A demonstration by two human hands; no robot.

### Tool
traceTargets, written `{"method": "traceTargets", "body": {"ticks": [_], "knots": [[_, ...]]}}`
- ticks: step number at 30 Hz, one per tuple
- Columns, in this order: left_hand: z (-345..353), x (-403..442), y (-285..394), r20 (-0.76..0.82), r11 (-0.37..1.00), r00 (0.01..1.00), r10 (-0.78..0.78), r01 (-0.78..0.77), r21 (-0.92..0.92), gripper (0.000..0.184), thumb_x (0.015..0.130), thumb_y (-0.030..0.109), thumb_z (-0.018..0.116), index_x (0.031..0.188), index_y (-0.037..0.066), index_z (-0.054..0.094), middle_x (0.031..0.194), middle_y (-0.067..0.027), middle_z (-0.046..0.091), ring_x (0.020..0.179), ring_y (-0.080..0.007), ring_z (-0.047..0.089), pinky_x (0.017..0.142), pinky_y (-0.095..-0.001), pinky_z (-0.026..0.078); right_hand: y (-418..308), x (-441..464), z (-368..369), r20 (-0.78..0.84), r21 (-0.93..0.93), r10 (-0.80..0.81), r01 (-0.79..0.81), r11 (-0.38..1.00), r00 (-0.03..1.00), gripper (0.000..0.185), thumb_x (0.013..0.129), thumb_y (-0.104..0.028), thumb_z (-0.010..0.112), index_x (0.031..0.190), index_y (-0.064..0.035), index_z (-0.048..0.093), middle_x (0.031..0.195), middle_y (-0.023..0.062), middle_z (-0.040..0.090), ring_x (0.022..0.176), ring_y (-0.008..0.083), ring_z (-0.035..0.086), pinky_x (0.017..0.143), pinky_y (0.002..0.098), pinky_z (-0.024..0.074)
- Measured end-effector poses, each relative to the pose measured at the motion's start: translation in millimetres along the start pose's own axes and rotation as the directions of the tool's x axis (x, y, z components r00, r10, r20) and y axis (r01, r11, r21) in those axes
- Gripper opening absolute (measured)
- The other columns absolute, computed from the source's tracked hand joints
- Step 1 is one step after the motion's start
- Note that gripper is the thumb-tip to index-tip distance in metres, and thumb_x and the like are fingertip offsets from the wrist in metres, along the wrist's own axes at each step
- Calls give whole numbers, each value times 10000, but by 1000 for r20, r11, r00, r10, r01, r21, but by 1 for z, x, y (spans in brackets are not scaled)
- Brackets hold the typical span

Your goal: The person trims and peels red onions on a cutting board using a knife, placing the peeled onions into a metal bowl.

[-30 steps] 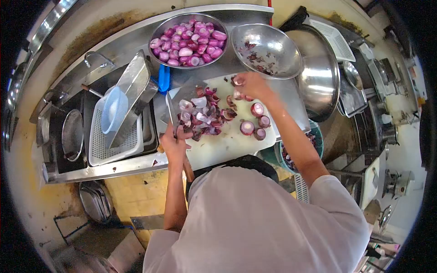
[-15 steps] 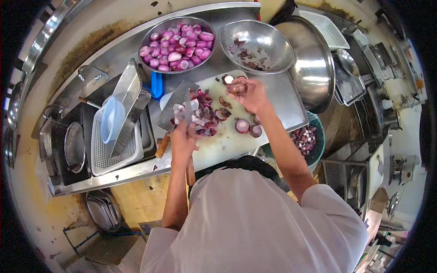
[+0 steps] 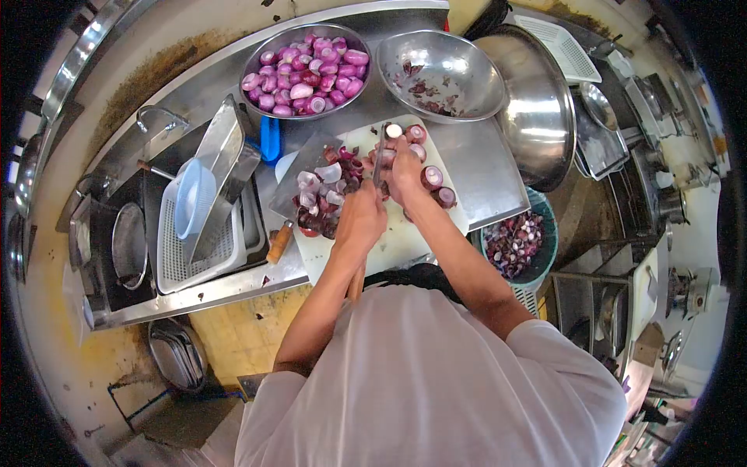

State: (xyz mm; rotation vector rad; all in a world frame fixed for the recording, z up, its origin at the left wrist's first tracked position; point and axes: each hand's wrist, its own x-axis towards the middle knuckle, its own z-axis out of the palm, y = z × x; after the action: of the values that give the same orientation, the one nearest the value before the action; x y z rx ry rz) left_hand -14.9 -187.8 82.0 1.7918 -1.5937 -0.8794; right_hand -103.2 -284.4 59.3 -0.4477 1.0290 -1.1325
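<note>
My left hand [image 3: 362, 212] is closed round a knife [image 3: 379, 162], whose narrow blade points away from me; a wooden handle shows below the hand. Close beside the blade, my right hand [image 3: 405, 171] is closed on a red onion [image 3: 387, 156], partly hidden by its fingers. Both hands are over the white cutting board [image 3: 350, 261]. Left of them lies a pile of onion peels [image 3: 319, 191], partly on a wide cleaver blade with a wooden handle [image 3: 279, 243]. Several onions with cut ends [image 3: 433, 177] stand right of my right hand.
Beyond the board are a bowl of peeled onions [image 3: 302, 90] and a steel bowl with scraps [image 3: 475, 82]. A large steel pot [image 3: 537, 109] is at right, above a bin of peelings [image 3: 515, 241]. A sink with a white basket [image 3: 194, 268] is at left.
My left hand has moved right with the knife, bringing the blade beside my right hand. My right hand has moved slightly left and nearer to me, with an onion in it.
</note>
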Motion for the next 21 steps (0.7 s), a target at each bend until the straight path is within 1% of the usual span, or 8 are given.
{"method": "traceTargets", "body": {"ticks": [2,5,7,8,10,14,16,21], "knots": [[9,5,-9,-49,996,998,26,-22,88,100,951,73,511,924,-23,504,670,-176,644,530,-254,661,423,-387,501,0,-2,1,-21,40,44,-44,998,999,453,1056,-364,324,1078,46,515,876,187,616,762,308,640,763,487,608],[14,6,-11,-159,996,984,86,-86,4,137,960,95,520,906,-31,516,600,-196,616,529,-311,660,463,-431,500,-2,-4,3,-32,96,141,-138,986,989,439,1046,-368,354,1063,35,529,827,168,623,723,307,629,720,486,586],[5,3,4,-134,1000,991,17,-17,-2,166,916,64,534,976,-91,544,692,-329,597,678,-492,627,584,-566,480,1,2,-3,-25,109,192,-189,976,981,437,1041,-368,365,1041,29,547,798,156,626,706,302,624,693,471,571],[6,3,2,-133,1000,991,15,-16,-3,166,916,64,534,976,-91,544,692,-329,597,678,-492,627,584,-566,480,8,9,-8,-17,60,200,-198,978,980,490,1049,-380,342,1014,55,565,810,164,645,683,281,624,656,443,554],[12,6,-4,-176,998,983,44,-51,-35,144,965,83,509,915,-51,521,615,-251,600,561,-387,662,508,-471,496,14,13,-11,-9,9,207,-207,978,978,546,1057,-391,319,986,81,584,823,172,664,659,261,625,619,415,538],[17,13,-20,-220,989,964,151,-150,20,145,976,85,497,943,-55,511,602,-219,599,565,-348,680,476,-440,515,23,16,-14,-115,-108,100,-113,988,988,500,1019,-394,370,902,19,627,783,125,639,665,249,596,618,390,496],[10,12,-14,-26,973,1000,-10,4,-231,159,990,103,487,974,-54,497,607,-175,606,559,-293,694,430,-391,534,31,23,-21,-158,-259,-6,-36,965,987,507,1013,-394,372,917,30,633,783,118,636,651,241,581,616,388,490],[3,9,-1,-24,948,996,-91,79,-308,157,977,81,492,916,-63,516,593,-203,622,506,-293,674,422,-415,512,39,32,-29,-97,-343,-35,0,939,995,529,1013,-398,372,989,50,652,823,123,642,704,219,567,600,370,479]]}}
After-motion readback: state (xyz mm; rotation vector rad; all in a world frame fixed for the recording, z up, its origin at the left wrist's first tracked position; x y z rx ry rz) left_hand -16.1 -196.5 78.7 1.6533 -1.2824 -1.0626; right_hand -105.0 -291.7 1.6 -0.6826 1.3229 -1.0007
